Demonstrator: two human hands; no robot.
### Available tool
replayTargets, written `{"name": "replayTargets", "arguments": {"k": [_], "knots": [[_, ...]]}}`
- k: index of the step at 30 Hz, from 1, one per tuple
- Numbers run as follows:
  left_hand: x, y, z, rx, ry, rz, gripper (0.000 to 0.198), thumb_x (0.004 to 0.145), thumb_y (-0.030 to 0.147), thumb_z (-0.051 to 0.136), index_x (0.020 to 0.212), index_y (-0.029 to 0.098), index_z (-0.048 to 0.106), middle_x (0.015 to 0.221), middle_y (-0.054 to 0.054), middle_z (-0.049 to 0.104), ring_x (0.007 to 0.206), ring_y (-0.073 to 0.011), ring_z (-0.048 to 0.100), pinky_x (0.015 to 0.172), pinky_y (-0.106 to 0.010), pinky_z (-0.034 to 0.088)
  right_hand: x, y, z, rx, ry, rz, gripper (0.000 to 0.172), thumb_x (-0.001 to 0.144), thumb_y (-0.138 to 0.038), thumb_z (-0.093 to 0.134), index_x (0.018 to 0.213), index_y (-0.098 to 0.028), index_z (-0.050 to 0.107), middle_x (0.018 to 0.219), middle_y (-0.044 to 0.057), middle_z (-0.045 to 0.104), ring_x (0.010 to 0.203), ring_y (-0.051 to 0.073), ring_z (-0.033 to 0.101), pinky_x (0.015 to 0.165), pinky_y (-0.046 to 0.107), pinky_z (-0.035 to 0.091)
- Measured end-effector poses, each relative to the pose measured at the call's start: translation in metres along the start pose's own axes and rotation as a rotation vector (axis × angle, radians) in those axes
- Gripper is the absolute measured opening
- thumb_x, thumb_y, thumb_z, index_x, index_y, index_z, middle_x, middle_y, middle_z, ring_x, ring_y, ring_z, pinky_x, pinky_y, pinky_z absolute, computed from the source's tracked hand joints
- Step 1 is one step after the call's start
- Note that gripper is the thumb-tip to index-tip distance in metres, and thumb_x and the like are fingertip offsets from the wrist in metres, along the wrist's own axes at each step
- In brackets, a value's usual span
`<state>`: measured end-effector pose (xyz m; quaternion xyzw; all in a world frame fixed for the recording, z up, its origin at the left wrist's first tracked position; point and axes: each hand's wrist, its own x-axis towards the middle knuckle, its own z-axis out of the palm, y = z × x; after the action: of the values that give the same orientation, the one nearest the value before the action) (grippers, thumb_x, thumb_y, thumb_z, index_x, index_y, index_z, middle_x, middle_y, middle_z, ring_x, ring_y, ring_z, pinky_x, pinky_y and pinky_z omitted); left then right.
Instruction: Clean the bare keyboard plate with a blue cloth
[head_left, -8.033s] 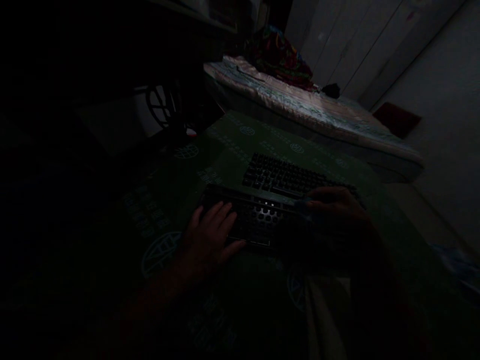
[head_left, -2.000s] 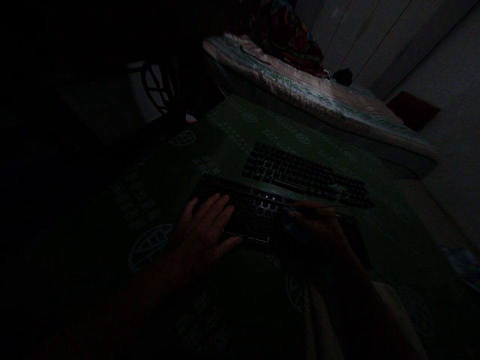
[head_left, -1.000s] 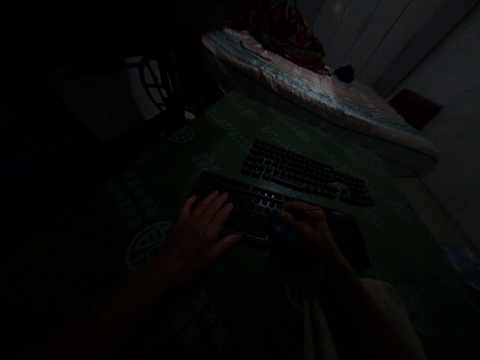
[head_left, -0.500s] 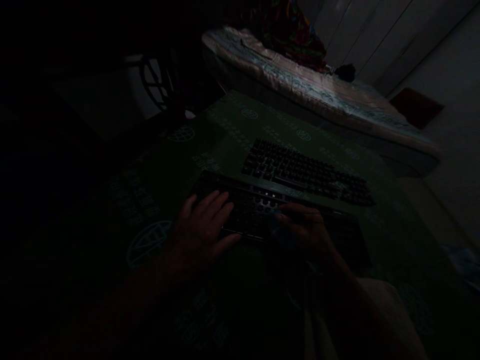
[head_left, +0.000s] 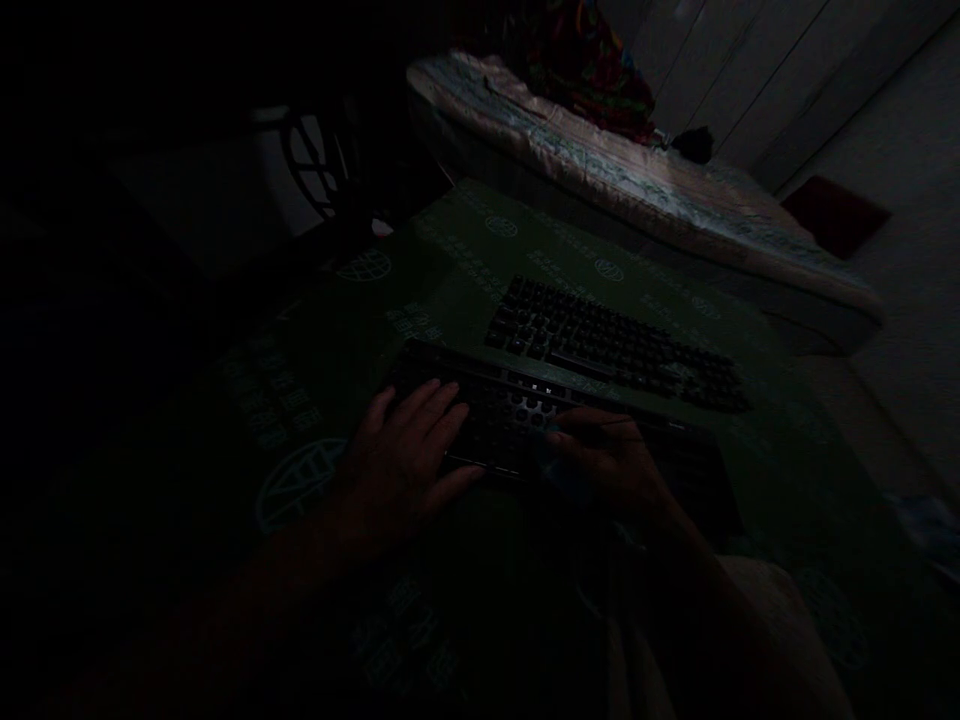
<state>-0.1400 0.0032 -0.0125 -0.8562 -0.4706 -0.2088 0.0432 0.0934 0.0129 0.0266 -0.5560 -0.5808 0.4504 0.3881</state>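
The light is very dim. A black keyboard [head_left: 487, 425], its keycaps apparently off, lies across the middle of a green printed sheet. My left hand [head_left: 405, 455] rests flat on its left part, fingers stretched out and apart. Over the keyboard's middle, my right hand [head_left: 611, 455] is closed in a pinch on a bluish cloth [head_left: 559, 465] whose tip touches the key area. A thin dark line by these fingers is too dim to name. Just beyond the keyboard, several loose black keycaps [head_left: 600, 340] lie in rows, set out like a keyboard.
The green sheet [head_left: 450, 260] covers the surface under everything. A mattress [head_left: 637, 190] with a dark patterned cloth [head_left: 592, 80] on it stands behind. At the back left is a dark spoked wheel [head_left: 307, 165]. Pale cloth [head_left: 765, 600] shows beside my right forearm.
Both hands stay in nearly the same place on the keyboard. The view has shifted very slightly, and the picture is a little darker.
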Motion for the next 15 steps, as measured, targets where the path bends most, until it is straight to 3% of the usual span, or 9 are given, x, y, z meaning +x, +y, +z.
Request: {"name": "replayTargets", "arguments": {"k": [9, 15], "knots": [[0.001, 0.0, -0.001, 0.008, -0.007, 0.003, 0.049, 0.085, 0.044, 0.049, 0.121, 0.011, 0.054, 0.134, -0.02, 0.05, 0.124, -0.0369, 0.044, 0.099, -0.062, 0.031, -0.001, -0.003, 0.004, 0.007, 0.079, -0.059, 0.021, 0.065, -0.037, 0.072, 0.067, -0.017, 0.068, 0.064, 0.003, 0.066, 0.057, 0.014, 0.059, 0.049, 0.024, 0.047], [0.0, 0.0, 0.001, 0.007, 0.024, 0.016, 0.048, 0.085, 0.043, 0.05, 0.119, 0.01, 0.054, 0.133, -0.021, 0.051, 0.124, -0.0371, 0.045, 0.099, -0.062, 0.031, 0.003, -0.001, 0.014, -0.019, 0.061, -0.086, 0.018, 0.071, -0.035, 0.068, 0.069, -0.017, 0.068, 0.063, 0.002, 0.064, 0.057, 0.013, 0.057, 0.049, 0.023, 0.045]]}}
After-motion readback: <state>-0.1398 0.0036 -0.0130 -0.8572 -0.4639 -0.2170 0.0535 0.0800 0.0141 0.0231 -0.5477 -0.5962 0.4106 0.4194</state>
